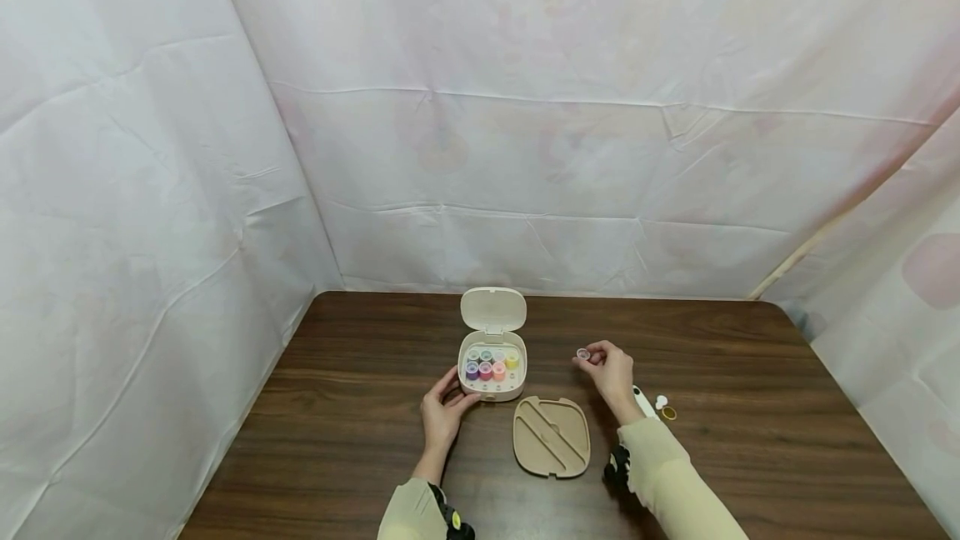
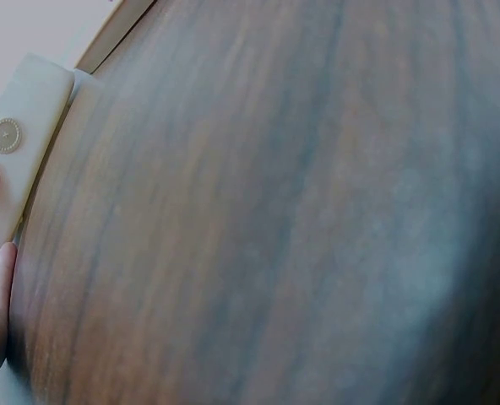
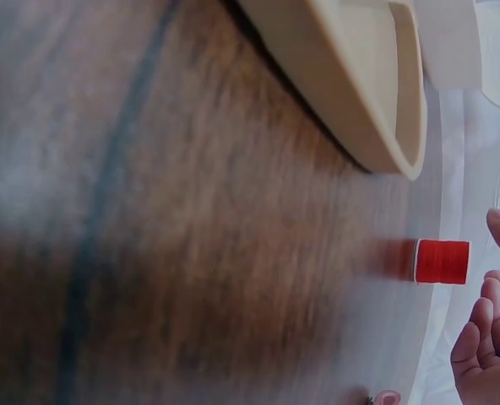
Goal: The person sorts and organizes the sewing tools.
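Observation:
A small beige sewing box [image 1: 492,390] stands near the middle of the table with its lid [image 1: 493,309] up. Inside sit several thread spools [image 1: 485,371] in purple, pink, peach, yellow and pale shades. My left hand [image 1: 441,417] holds the box at its front left corner, thumb on the front face beside the round clasp [image 2: 6,135]. My right hand [image 1: 611,375] is to the right of the box, beside a separate spool [image 1: 582,354]. In the right wrist view this red thread spool [image 3: 442,261] stands upright on the table, the thumb and fingers parted and slightly off it.
A beige divided tray [image 1: 551,437] lies in front of the box, between my arms. By my right forearm are a white item [image 1: 645,403], a small white piece [image 1: 661,401] and a gold-coloured ring [image 1: 669,412]. White cloth [image 1: 480,157] hangs behind the table.

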Available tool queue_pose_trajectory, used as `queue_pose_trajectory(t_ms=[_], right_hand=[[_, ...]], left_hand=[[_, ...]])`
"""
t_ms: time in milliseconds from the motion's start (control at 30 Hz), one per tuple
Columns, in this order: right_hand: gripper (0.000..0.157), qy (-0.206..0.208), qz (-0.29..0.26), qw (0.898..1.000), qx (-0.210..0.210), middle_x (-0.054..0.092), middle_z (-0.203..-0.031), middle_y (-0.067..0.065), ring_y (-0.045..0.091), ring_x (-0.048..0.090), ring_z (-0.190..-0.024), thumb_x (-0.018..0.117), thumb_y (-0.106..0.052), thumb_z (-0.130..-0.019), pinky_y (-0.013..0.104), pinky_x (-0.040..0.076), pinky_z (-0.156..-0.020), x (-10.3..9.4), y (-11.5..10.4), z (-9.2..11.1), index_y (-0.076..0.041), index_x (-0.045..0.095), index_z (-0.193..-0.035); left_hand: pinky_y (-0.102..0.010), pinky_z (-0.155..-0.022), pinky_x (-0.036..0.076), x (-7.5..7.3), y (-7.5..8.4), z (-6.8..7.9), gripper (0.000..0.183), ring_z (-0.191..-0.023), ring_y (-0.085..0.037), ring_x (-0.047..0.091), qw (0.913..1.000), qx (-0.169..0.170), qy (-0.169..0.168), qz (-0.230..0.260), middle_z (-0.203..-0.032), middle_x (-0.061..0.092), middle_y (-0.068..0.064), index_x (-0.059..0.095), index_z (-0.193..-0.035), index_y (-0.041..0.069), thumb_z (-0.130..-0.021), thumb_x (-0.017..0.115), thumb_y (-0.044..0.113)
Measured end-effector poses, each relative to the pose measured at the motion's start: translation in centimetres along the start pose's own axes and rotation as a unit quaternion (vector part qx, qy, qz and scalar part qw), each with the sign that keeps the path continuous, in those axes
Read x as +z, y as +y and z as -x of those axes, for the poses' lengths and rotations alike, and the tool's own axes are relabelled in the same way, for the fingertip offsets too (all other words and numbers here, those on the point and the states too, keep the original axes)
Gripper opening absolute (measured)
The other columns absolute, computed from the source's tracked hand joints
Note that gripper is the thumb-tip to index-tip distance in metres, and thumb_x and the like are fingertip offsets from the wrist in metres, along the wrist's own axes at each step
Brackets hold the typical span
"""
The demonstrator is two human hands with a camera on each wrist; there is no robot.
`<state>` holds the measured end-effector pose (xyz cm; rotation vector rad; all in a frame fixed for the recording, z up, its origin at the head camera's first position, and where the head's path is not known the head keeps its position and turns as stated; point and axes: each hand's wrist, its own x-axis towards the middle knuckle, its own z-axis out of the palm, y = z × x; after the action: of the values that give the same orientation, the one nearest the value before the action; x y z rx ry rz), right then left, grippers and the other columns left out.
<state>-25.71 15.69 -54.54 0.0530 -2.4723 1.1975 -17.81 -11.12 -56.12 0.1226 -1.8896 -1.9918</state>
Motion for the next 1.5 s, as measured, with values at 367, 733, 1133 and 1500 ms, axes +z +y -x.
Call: queue_pose_trajectory(t_ms=[367, 733, 1133, 1500], right_hand=[[0.025, -0.023, 0.02, 0.998, 0.05, 0.055, -0.061, 0.006, 0.013, 0.046, -0.055, 0.08, -0.012, -0.063, 0.024, 0.038, -0.049, 0.19, 0.38, -0.57, 0.0, 0.064, -0.076], [0.023, -0.046, 0.023, 0.996, 0.071, 0.054, -0.063, 0.004, 0.016, 0.048, -0.057, 0.079, -0.012, -0.065, 0.026, 0.039, -0.051, 0.38, 0.56, -0.73, -0.001, 0.062, -0.077], [0.024, -0.043, 0.025, 0.996, 0.08, 0.055, -0.063, 0.004, 0.016, 0.049, -0.057, 0.079, -0.013, -0.066, 0.026, 0.04, -0.05, 0.36, 0.74, -0.65, -0.001, 0.062, -0.077], [0.022, -0.04, 0.021, 0.997, 0.065, 0.054, -0.061, 0.004, 0.015, 0.048, -0.055, 0.078, -0.013, -0.066, 0.025, 0.039, -0.049, 0.37, 0.56, -0.58, -0.001, 0.062, -0.074]], left_hand=[[-0.053, -0.077, 0.045, 0.03, 0.11, -0.01, 0.056, -0.094, -0.052, 0.048, 0.9999, -0.004, -0.002, 0.013, -0.102, 0.051, -0.039, 0.049, -0.114, -0.018, -0.062, 0.07, -0.019], [-0.053, -0.076, 0.046, 0.03, 0.16, -0.02, 0.055, -0.094, -0.051, 0.048, 1.0, -0.002, -0.001, 0.004, -0.103, 0.051, -0.038, 0.05, -0.114, -0.017, -0.062, 0.07, -0.018], [-0.052, -0.075, 0.046, 0.07, 0.33, 0.04, 0.055, -0.094, -0.049, 0.049, 0.9999, 0.007, 0.001, -0.014, -0.105, 0.052, -0.036, 0.05, -0.114, -0.017, -0.062, 0.071, -0.017], [-0.054, -0.076, 0.046, 0.08, 0.41, 0.0, 0.055, -0.094, -0.049, 0.049, 0.9999, 0.003, 0.001, -0.013, -0.105, 0.052, -0.036, 0.05, -0.114, -0.017, -0.062, 0.071, -0.016]])
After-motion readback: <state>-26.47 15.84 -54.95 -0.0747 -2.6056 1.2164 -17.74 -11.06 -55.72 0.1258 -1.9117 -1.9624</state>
